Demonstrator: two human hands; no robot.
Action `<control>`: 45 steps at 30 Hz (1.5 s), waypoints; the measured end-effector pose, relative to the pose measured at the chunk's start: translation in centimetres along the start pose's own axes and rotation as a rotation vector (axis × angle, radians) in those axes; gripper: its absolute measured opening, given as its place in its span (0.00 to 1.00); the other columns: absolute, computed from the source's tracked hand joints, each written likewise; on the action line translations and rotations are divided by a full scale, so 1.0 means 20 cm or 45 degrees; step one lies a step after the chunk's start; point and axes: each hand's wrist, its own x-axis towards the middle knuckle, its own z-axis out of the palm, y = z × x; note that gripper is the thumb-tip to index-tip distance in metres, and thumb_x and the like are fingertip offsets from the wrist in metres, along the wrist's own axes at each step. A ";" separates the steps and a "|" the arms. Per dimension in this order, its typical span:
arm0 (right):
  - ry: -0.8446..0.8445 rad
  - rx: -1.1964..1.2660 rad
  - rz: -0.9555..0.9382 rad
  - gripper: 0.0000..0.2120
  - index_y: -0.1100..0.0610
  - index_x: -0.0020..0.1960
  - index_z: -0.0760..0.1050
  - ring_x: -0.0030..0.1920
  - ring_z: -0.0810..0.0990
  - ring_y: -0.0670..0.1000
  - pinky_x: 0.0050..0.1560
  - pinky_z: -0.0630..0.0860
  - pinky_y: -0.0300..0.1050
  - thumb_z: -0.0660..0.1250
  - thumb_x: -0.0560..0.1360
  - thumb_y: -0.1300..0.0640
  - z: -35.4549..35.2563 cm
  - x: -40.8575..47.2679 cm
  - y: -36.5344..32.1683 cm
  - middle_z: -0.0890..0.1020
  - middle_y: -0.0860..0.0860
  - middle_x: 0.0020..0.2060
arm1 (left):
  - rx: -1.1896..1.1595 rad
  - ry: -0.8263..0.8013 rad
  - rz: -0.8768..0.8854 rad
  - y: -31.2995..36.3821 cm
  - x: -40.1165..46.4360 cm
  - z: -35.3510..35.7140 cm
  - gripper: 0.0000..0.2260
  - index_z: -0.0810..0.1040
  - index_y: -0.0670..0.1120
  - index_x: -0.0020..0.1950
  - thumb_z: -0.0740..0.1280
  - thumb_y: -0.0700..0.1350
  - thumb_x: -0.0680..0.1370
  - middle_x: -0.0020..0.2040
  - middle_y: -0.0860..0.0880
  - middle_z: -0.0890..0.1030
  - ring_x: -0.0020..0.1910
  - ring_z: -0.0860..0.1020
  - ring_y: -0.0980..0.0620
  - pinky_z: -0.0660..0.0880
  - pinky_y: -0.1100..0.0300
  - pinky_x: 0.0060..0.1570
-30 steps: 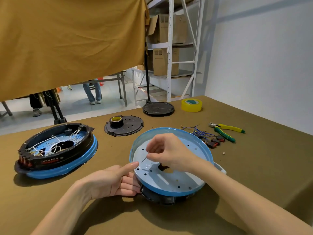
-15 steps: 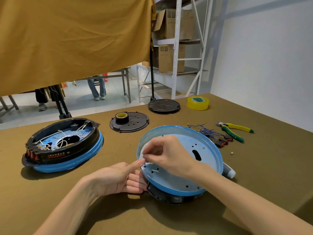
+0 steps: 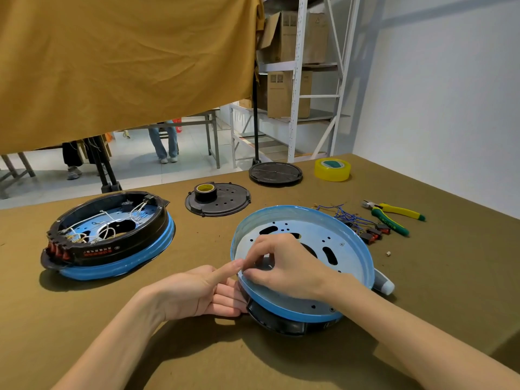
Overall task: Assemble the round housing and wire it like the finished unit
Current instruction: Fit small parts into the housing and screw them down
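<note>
The round housing [image 3: 332, 243], a pale blue perforated plate with a raised blue rim over a black base, sits tilted on the desk [image 3: 450, 291], its near edge lifted toward the person. The right hand [image 3: 284, 266] lies on the plate's near-left part with fingertips curled together, apparently pinching something tiny against the plate, though the piece itself is too small to make out. The left hand [image 3: 202, 291] touches the housing's near-left rim; its index finger points at the spot the right hand works on, the other fingers lying straight under the edge, so its grip is open, steadying rather than holding.

The plate looks like thin sheet metal: stiff, probably light, with a smooth painted rim that could slip. The rim and the black base beneath seem the safest places to take hold; the slots and holes likely have sharp edges.

Left of the housing stands one finished unit [image 3: 109, 235], wired in white. Beyond the housing lie two black round covers [image 3: 222, 202], one carrying a roll of dark tape [image 3: 204, 192], and one yellow tape roll [image 3: 332, 169]. To the housing's right are one bundle of blue wires [image 3: 349, 216] with switches and one pair of pliers [image 3: 391, 216].
</note>
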 end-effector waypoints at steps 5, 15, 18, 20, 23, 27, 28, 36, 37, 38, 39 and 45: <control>0.012 -0.045 0.036 0.05 0.50 0.51 0.87 0.44 0.79 0.47 0.43 0.78 0.43 0.73 0.77 0.55 0.01 0.00 -0.01 0.82 0.44 0.43 | -0.012 -0.003 -0.004 0.00 0.00 0.00 0.38 0.80 0.37 0.60 0.78 0.66 0.66 0.54 0.38 0.85 0.53 0.85 0.45 0.81 0.54 0.55; -0.002 -0.119 0.086 0.05 0.49 0.51 0.85 0.43 0.77 0.45 0.42 0.77 0.40 0.72 0.77 0.52 0.03 0.01 -0.02 0.79 0.42 0.42 | -0.020 -0.009 -0.010 0.01 0.00 0.01 0.39 0.80 0.37 0.61 0.79 0.67 0.65 0.51 0.39 0.86 0.51 0.85 0.47 0.81 0.55 0.54; -0.012 -0.080 0.086 0.05 0.49 0.52 0.86 0.44 0.77 0.46 0.43 0.77 0.41 0.72 0.78 0.54 0.02 0.01 -0.02 0.79 0.44 0.44 | -0.006 -0.002 -0.001 0.00 0.00 0.01 0.39 0.81 0.37 0.59 0.79 0.67 0.64 0.51 0.39 0.86 0.51 0.85 0.46 0.81 0.54 0.55; -0.014 -0.095 0.079 0.04 0.49 0.51 0.85 0.44 0.77 0.46 0.43 0.77 0.42 0.72 0.78 0.54 0.02 0.01 -0.02 0.79 0.44 0.43 | -0.001 -0.001 0.003 0.00 0.00 0.01 0.38 0.82 0.38 0.57 0.79 0.68 0.63 0.51 0.39 0.86 0.51 0.85 0.46 0.81 0.54 0.56; -0.008 -0.130 0.068 0.05 0.50 0.49 0.83 0.43 0.76 0.45 0.41 0.73 0.39 0.72 0.77 0.49 0.03 0.01 -0.03 0.77 0.43 0.41 | 0.000 0.007 0.002 0.00 0.00 0.01 0.36 0.85 0.39 0.54 0.80 0.67 0.63 0.52 0.38 0.85 0.51 0.85 0.46 0.82 0.53 0.57; -0.025 -0.081 0.068 0.05 0.47 0.52 0.81 0.45 0.77 0.46 0.44 0.77 0.40 0.72 0.78 0.49 0.02 0.01 -0.02 0.77 0.44 0.45 | 0.003 0.000 0.014 0.00 0.00 0.01 0.37 0.82 0.38 0.58 0.78 0.68 0.64 0.52 0.39 0.85 0.51 0.85 0.46 0.82 0.54 0.55; -0.030 -0.085 0.074 0.03 0.47 0.51 0.82 0.45 0.77 0.45 0.44 0.76 0.39 0.72 0.78 0.50 0.02 0.01 -0.02 0.77 0.43 0.45 | 0.002 -0.002 0.016 0.00 0.00 0.01 0.38 0.82 0.38 0.58 0.78 0.68 0.64 0.51 0.39 0.85 0.51 0.85 0.46 0.82 0.54 0.55; -0.049 -0.046 0.085 0.03 0.50 0.50 0.84 0.44 0.77 0.45 0.44 0.75 0.38 0.73 0.78 0.53 0.01 0.01 -0.01 0.78 0.44 0.45 | -0.007 0.000 0.024 -0.01 0.00 0.01 0.35 0.82 0.38 0.58 0.75 0.68 0.68 0.50 0.40 0.86 0.50 0.85 0.47 0.82 0.55 0.54; -0.039 -0.063 0.092 0.03 0.50 0.49 0.83 0.43 0.77 0.45 0.43 0.75 0.38 0.73 0.77 0.51 0.01 0.01 -0.01 0.78 0.44 0.44 | -0.005 0.005 0.024 -0.01 0.00 0.01 0.35 0.82 0.38 0.57 0.76 0.68 0.67 0.50 0.40 0.86 0.50 0.85 0.47 0.82 0.55 0.54; -0.025 -0.081 0.097 0.05 0.51 0.48 0.83 0.43 0.77 0.45 0.43 0.74 0.38 0.73 0.77 0.49 0.02 0.01 -0.01 0.78 0.44 0.43 | -0.005 0.010 0.023 -0.01 0.00 0.01 0.36 0.83 0.38 0.57 0.77 0.68 0.66 0.49 0.40 0.86 0.49 0.85 0.47 0.82 0.55 0.53; -0.017 -0.087 0.097 0.06 0.50 0.48 0.82 0.43 0.76 0.45 0.43 0.74 0.38 0.73 0.77 0.48 0.02 0.01 -0.01 0.77 0.44 0.44 | -0.006 0.013 0.023 -0.01 0.00 0.01 0.37 0.83 0.38 0.57 0.77 0.69 0.65 0.49 0.40 0.86 0.49 0.85 0.47 0.82 0.55 0.53; -0.030 -0.077 0.080 0.03 0.46 0.51 0.82 0.45 0.75 0.41 0.43 0.72 0.35 0.72 0.78 0.50 0.03 0.01 0.00 0.75 0.42 0.45 | 0.001 0.020 0.022 -0.01 0.00 0.01 0.37 0.82 0.38 0.58 0.75 0.69 0.66 0.49 0.41 0.86 0.49 0.85 0.48 0.82 0.56 0.52</control>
